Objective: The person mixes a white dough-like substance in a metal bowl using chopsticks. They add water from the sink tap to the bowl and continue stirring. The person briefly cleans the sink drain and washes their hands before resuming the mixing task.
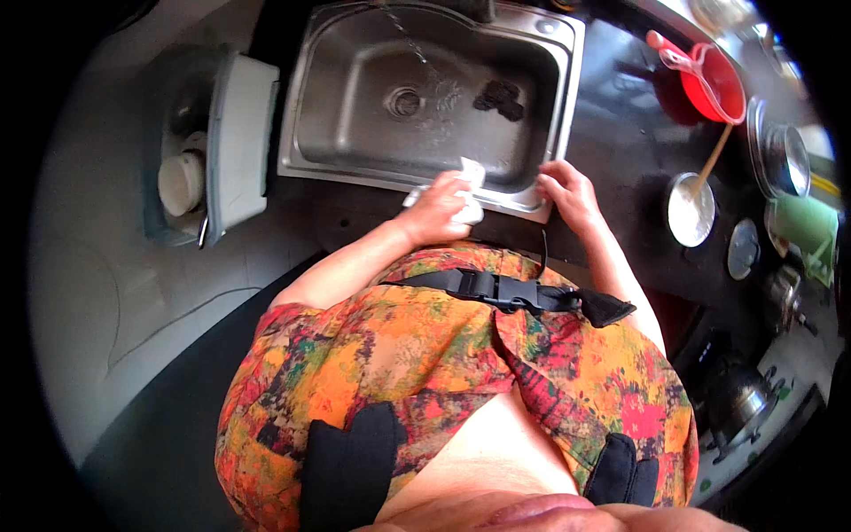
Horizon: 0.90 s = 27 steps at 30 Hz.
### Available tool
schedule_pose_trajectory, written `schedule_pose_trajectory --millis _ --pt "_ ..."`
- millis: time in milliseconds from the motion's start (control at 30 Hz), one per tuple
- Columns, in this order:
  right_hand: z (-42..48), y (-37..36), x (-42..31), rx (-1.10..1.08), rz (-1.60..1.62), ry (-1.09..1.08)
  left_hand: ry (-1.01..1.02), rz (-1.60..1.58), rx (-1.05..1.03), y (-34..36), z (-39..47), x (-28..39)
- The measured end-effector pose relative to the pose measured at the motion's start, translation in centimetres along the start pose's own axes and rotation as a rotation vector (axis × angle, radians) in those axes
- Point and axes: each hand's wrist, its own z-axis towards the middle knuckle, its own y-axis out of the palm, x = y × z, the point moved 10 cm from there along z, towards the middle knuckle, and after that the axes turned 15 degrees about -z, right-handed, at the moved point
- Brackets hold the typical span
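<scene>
My left hand [435,209] is closed around a crumpled white cloth or paper [471,211] at the front rim of a stainless steel sink [346,174]. Part of that white piece sticks up over the basin's edge. At the sink's front right corner is my right hand [573,198], its fingers curled close to the rim; whether anything is between them I cannot tell. A thin stream of water [407,38] falls into the basin, right of the round drain [404,102]. A dark, wet-looking clump [500,100] lies on the basin floor at the right.
Left of the sink stands a pale plastic bin [239,136] with white bowls [181,183] inside. Along the right counter are a red dipper [715,83], a small pan with a wooden-handled utensil [691,211], stacked metal bowls [784,159], a green container [806,226] and a metal kettle [741,399].
</scene>
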Motion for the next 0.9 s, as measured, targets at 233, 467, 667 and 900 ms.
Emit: schedule_pose_trajectory --millis 233,467,667,900 --pt "0.5 -0.1 -2.6 -0.054 0.418 0.029 -0.601 -0.663 0.241 -3.7 3.7 -6.0" --pt "1.0 4.8 -13.6 -0.523 1.242 -0.204 -0.666 -1.895 0.281 -2.9 7.9 -2.4" --pt "1.8 8.1 -14.0 -0.480 1.077 -0.130 -0.766 -1.940 0.518 -1.5 7.2 -5.0" --pt "0.9 2.4 -19.7 0.221 -0.172 -0.511 -0.576 -1.763 0.729 -9.3 7.1 -7.3"
